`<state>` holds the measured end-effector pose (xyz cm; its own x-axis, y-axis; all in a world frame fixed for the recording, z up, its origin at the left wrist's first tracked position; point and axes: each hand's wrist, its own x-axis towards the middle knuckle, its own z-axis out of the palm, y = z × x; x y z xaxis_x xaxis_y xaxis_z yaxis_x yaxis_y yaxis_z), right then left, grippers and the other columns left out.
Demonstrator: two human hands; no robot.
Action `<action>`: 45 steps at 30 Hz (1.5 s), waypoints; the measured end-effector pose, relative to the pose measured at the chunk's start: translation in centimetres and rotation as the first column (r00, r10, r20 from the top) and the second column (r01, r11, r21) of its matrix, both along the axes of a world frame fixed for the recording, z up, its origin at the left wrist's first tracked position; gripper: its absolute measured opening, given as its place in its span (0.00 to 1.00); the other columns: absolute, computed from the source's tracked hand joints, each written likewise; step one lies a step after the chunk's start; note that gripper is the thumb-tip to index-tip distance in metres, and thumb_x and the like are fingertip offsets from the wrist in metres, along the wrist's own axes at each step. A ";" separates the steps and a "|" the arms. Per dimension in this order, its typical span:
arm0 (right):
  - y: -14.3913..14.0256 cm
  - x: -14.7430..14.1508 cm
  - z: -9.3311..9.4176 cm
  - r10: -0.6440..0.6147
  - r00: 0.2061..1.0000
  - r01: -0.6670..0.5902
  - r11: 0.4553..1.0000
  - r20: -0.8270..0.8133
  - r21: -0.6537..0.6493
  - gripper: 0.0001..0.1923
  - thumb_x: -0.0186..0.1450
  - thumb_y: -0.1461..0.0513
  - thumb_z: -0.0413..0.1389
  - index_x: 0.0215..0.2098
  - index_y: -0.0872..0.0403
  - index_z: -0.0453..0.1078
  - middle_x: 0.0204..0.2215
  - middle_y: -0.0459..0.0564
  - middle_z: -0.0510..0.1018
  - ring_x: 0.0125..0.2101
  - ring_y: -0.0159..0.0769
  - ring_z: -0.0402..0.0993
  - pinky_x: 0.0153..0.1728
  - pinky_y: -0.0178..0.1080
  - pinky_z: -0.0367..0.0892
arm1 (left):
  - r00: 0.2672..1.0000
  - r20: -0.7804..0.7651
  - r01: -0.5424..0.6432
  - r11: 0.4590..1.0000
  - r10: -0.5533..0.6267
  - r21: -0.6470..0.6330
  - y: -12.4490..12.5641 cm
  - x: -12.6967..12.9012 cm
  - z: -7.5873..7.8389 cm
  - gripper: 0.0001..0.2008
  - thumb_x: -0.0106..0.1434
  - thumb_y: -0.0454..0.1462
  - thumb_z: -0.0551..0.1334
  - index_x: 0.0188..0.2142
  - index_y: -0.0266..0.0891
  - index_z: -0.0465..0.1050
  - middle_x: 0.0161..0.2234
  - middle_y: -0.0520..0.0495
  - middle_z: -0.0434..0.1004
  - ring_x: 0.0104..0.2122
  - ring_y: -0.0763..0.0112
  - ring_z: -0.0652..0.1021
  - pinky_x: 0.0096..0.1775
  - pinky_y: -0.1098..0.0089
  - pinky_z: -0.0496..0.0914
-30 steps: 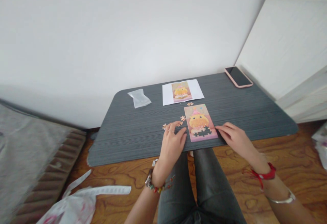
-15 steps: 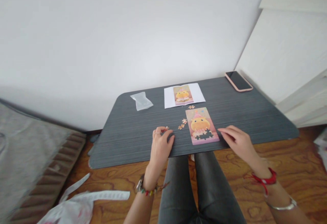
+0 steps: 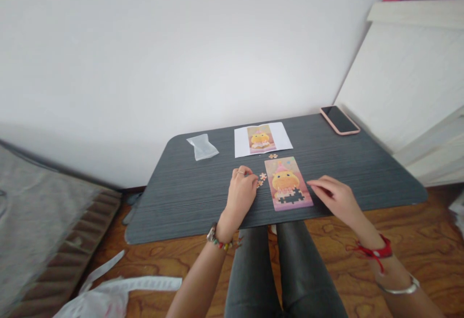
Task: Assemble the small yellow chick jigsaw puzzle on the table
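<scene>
A jigsaw puzzle (image 3: 286, 180) lies near the table's front edge, showing a yellow toy animal in a pink hat. Dark gaps show in its lower part. Loose puzzle pieces (image 3: 263, 176) lie just left of it, and another loose piece (image 3: 273, 156) sits above its top edge. My left hand (image 3: 243, 188) rests with curled fingers beside the loose pieces, its fingertips partly hiding them; whatever it pinches is hidden. At the puzzle's right edge, my right hand (image 3: 333, 196) has thumb and fingers pressed together, tips at the border; anything between them is too small to see.
Behind the puzzle lies a creased paper (image 3: 242, 143) printed with the same picture. A clear plastic bag (image 3: 203, 147) is at the back left of the dark table (image 3: 174, 197). At the back right is a phone (image 3: 340, 119), near a white cabinet (image 3: 402, 76).
My left hand has moved right and slightly up, toward the loose pieces beside the puzzle. A piece seen by its fingers before no longer shows. My right hand stays at the puzzle's edge.
</scene>
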<state>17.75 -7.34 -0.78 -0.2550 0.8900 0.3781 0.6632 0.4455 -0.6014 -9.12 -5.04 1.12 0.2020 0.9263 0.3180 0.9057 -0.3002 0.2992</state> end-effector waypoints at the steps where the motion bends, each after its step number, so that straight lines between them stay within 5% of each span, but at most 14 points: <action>1: -0.2 0.0 0.1 0.005 1.000 -0.006 1.000 -0.010 -0.007 0.13 0.65 0.59 0.48 0.36 0.52 0.74 0.28 0.49 0.75 0.26 0.32 0.70 0.27 0.34 0.64 | 1.000 -0.022 0.021 1.000 -0.021 -0.012 0.6 0.3 0.2 0.09 0.59 0.30 0.57 0.28 0.39 0.76 0.36 0.45 0.68 0.39 0.64 0.68 0.43 0.63 0.68; 10: -1.5 0.6 0.8 -0.022 0.999 0.022 1.000 -0.037 -0.004 0.12 0.64 0.60 0.48 0.36 0.52 0.74 0.29 0.50 0.77 0.28 0.34 0.73 0.29 0.35 0.67 | 0.916 -0.167 0.336 0.926 -0.364 -0.174 4.9 -0.3 -0.1 0.10 0.61 0.30 0.54 0.35 0.42 0.74 0.40 0.46 0.68 0.41 0.66 0.67 0.45 0.65 0.65; 18: -1.8 0.4 0.5 -0.015 0.997 0.012 0.999 -0.077 -0.036 0.11 0.64 0.60 0.49 0.36 0.52 0.74 0.32 0.50 0.78 0.32 0.35 0.74 0.31 0.36 0.68 | 0.932 -0.191 0.266 0.940 -0.307 -0.215 4.7 -1.0 0.3 0.03 0.59 0.34 0.59 0.30 0.38 0.71 0.37 0.45 0.69 0.40 0.64 0.68 0.46 0.64 0.65; 27: -1.3 -1.7 1.9 0.036 0.995 -0.044 0.996 -0.095 -0.079 0.13 0.65 0.58 0.49 0.37 0.53 0.74 0.27 0.49 0.75 0.26 0.32 0.70 0.28 0.35 0.64 | 0.982 0.052 0.184 0.977 -0.179 -0.108 2.9 -1.1 1.0 0.03 0.58 0.34 0.61 0.28 0.37 0.70 0.37 0.46 0.67 0.42 0.65 0.68 0.48 0.62 0.64; 32: 0.7 -4.6 2.1 -0.018 0.984 -0.024 0.973 -0.176 -0.231 0.14 0.62 0.57 0.51 0.35 0.56 0.75 0.25 0.48 0.75 0.23 0.31 0.67 0.24 0.34 0.61 | 0.977 0.192 0.080 0.996 -0.088 0.045 0.5 1.3 1.8 0.02 0.57 0.34 0.63 0.29 0.38 0.71 0.39 0.46 0.66 0.43 0.64 0.68 0.48 0.61 0.64; 37: 2.8 -6.3 3.0 -0.111 0.896 -0.129 0.861 -0.430 -0.492 0.20 0.58 0.51 0.53 0.34 0.59 0.74 0.12 0.40 0.64 0.13 0.27 0.56 0.15 0.32 0.51 | 0.975 0.209 0.037 0.981 -0.077 0.192 -1.5 4.5 2.3 0.02 0.58 0.33 0.62 0.30 0.37 0.70 0.40 0.45 0.66 0.43 0.63 0.67 0.47 0.59 0.65; 41: 3.1 -6.4 3.3 -0.141 0.835 -0.179 0.845 -0.532 -0.504 0.18 0.54 0.51 0.56 0.31 0.58 0.73 0.13 0.40 0.64 0.14 0.27 0.57 0.15 0.32 0.52 | 0.972 0.209 0.050 0.967 -0.105 0.251 -1.9 6.0 2.2 0.01 0.59 0.33 0.61 0.31 0.37 0.70 0.41 0.44 0.66 0.44 0.62 0.67 0.47 0.59 0.66; 45: 3.2 -5.2 3.1 -0.083 0.874 -0.157 0.885 -0.478 -0.439 0.14 0.55 0.53 0.55 0.31 0.56 0.74 0.24 0.47 0.75 0.25 0.34 0.69 0.25 0.34 0.62 | 0.960 0.250 0.076 0.974 -0.130 0.215 -2.0 6.2 1.6 0.03 0.58 0.35 0.62 0.33 0.39 0.71 0.42 0.44 0.65 0.44 0.63 0.67 0.47 0.60 0.66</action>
<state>12.56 -4.15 2.29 -0.1887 0.9819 0.0187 0.2336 0.0633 -0.9703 -2.93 -7.05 2.68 0.1777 0.8159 0.5503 0.7651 -0.4662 0.4441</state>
